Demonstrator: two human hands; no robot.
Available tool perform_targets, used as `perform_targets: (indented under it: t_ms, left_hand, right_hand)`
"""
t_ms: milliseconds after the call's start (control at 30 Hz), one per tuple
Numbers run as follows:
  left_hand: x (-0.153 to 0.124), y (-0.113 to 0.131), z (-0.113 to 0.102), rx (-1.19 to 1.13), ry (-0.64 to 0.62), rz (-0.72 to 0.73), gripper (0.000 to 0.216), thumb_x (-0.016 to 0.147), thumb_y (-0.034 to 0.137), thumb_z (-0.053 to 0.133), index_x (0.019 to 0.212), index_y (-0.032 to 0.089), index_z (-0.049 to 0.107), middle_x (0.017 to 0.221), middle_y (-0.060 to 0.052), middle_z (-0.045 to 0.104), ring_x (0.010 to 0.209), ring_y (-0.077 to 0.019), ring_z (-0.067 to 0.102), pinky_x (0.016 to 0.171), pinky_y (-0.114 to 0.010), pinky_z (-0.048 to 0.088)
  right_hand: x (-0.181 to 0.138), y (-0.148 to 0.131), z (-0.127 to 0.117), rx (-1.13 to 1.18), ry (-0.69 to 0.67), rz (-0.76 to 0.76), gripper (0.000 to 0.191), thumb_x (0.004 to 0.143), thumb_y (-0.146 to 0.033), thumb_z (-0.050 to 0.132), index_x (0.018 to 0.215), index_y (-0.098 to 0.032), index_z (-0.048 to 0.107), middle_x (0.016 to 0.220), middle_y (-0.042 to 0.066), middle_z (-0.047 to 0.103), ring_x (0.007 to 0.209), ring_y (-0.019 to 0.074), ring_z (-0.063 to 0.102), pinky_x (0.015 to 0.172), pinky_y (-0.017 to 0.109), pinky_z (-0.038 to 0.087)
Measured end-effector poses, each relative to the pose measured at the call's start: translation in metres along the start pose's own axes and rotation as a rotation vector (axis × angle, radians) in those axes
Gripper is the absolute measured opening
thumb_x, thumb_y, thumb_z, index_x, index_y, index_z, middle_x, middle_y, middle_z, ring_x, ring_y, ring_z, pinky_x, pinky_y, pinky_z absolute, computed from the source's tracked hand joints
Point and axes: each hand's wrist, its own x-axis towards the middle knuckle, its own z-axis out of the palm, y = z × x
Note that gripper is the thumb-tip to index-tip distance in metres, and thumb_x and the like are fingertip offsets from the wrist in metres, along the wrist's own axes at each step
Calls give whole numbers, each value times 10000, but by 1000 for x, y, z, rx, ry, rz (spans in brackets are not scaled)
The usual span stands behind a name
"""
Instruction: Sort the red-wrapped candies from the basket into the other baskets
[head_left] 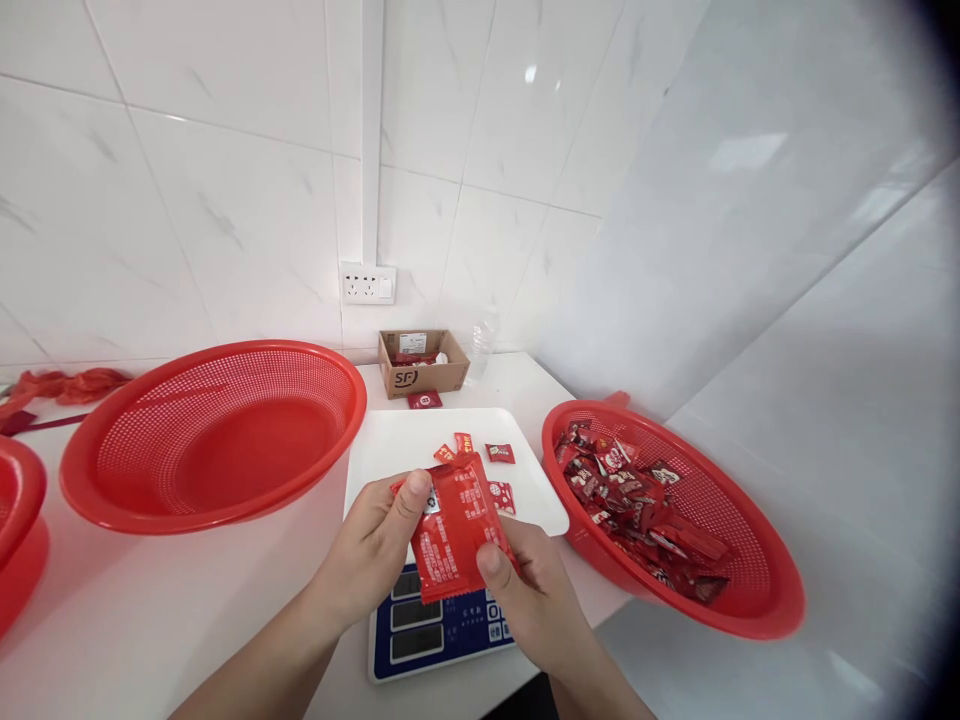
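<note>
A red snack packet (455, 535) with pale print is held up between both hands, over the near part of a weighing scale. My left hand (379, 530) pinches its upper left side, thumb on the front. My right hand (525, 580) grips the lower right corner, thumb likewise on the front. Behind the packet lies the scale's white pan (405, 440), bearing several small red packets, one of them a dark red sachet (499, 453). Part of the scale's blue panel (418, 640) shows below, its displays dark. The fingers behind the packet are hidden.
To the right, a red perforated basket (765, 600) holds many small red wrapped packets (630, 490). A larger red basket (225, 500) stands left, with another red basket (19, 480) at the edge. Behind the scale are a cardboard box (427, 378), a clear plastic bottle (480, 345) and wall sockets (367, 284).
</note>
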Motion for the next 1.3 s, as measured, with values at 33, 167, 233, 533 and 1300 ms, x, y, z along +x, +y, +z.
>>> perform_targets:
  t_ms: [33, 167, 233, 533, 1300]
  left_hand:
    - [0, -1, -1, 13, -18, 5, 514, 798, 642, 471, 804, 161, 653, 715, -48, 681, 608, -184, 595, 543, -246, 463]
    - [2, -3, -4, 61, -142, 71, 529, 843, 619, 410, 884, 162, 672, 779, -52, 688, 667, -185, 602, 586, -249, 472]
    - [2, -4, -4, 101, -239, 123, 456, 850, 561, 466, 921, 164, 680, 852, -53, 689, 747, -190, 604, 667, -257, 479]
    - [4, -2, 1, 4, -447, 94, 299, 873, 405, 525, 995, 184, 686, 907, -55, 665, 888, -207, 583, 769, -297, 459]
    - [1, 0, 0, 10, -409, 45, 304, 867, 407, 526, 735, 140, 591, 699, 1, 513, 640, -114, 434, 606, -221, 382]
  right_hand:
    - [0, 0, 0, -12, 12, -1, 420, 878, -535, 431, 762, -190, 641, 710, 32, 627, 639, 169, 535, 590, 271, 436]
    - [2, 2, 1, -50, 94, -35, 383, 906, -479, 414, 803, -196, 652, 717, 35, 644, 646, 172, 555, 575, 264, 439]
    - [3, 2, 2, -67, 163, -59, 394, 904, -486, 413, 769, -199, 646, 683, 30, 633, 621, 171, 557, 557, 263, 440]
    - [2, 4, -1, 37, 84, -93, 471, 857, -592, 433, 882, -204, 700, 813, 55, 694, 753, 210, 627, 726, 326, 508]
    - [1, 5, 0, 98, 114, -84, 369, 879, -503, 472, 906, -224, 712, 761, 40, 720, 664, 191, 649, 613, 295, 535]
